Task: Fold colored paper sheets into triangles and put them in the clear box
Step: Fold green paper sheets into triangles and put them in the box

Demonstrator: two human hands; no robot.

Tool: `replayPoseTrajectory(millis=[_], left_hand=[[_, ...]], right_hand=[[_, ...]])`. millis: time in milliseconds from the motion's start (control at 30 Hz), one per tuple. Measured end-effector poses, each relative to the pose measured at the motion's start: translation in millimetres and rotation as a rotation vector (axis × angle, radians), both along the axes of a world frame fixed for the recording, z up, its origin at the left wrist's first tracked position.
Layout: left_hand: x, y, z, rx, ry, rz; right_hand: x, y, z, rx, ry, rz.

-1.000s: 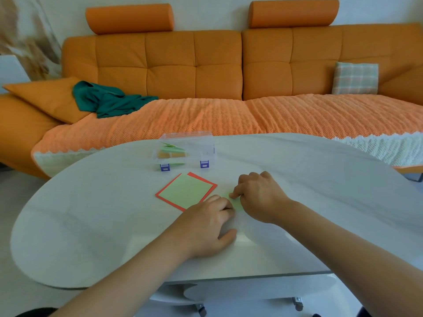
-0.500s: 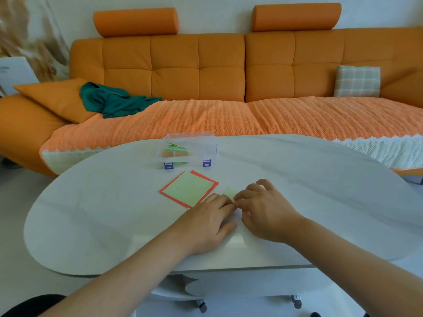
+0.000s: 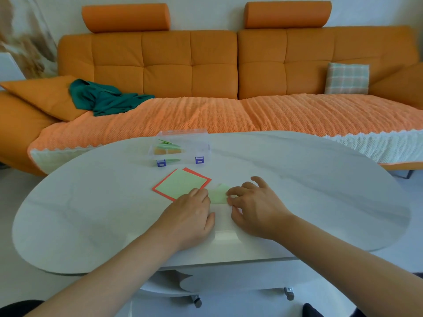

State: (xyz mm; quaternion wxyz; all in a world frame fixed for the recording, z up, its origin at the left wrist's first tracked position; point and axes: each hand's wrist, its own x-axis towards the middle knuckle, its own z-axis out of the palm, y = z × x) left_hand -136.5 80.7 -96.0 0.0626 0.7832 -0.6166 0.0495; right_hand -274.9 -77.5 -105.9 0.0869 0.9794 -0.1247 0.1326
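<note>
A person's two bare hands work a small piece of pale green paper [image 3: 217, 195] on a smooth, glossy white table [image 3: 309, 179] with rounded ends. The left hand [image 3: 192, 216] lies palm down with its fingers straight and close together, the fingertips pressing on the paper's left side and overlapping the near corner of a stack beside it. The right hand [image 3: 254, 209] is loosely curled, little finger lifted, and its index finger and thumb appear to pinch the paper's right edge, though the hand hides the contact itself. The stack is a square light green sheet [image 3: 182, 185] lying flat on a red sheet [image 3: 198, 174], which shows only as a thin border. Farther back on the table stands the clear box [image 3: 196, 143], a rectangular plastic case with two blue latches at its front (folded green and orange pieces are visible inside, toward its left end). Behind the table, a tufted orange sofa [image 3: 190, 72] under a ribbed orange throw holds a crumpled teal cloth [image 3: 103, 99] and a pastel plaid cushion [image 3: 346, 78].
</note>
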Motion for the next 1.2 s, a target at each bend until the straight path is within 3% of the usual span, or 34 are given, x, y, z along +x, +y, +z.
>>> replayPoseTrajectory(millis=[333,600,800,1200], left_hand=[[7,11,-3,-0.002,-0.065,0.085],[4,7,-1,-0.202,0.088,-0.013],[-4,-4,-10,-0.115,0.275,-0.086],[-1,-12,-9,-0.021,0.154,-0.069]], right_hand=[[-2,-2,-6,0.084,-0.067,0.013],[3,-5,-4,0.152,-0.01,0.023],[10,-3,-2,0.187,0.058,0.066],[-4,-7,1,0.16,0.048,0.008]])
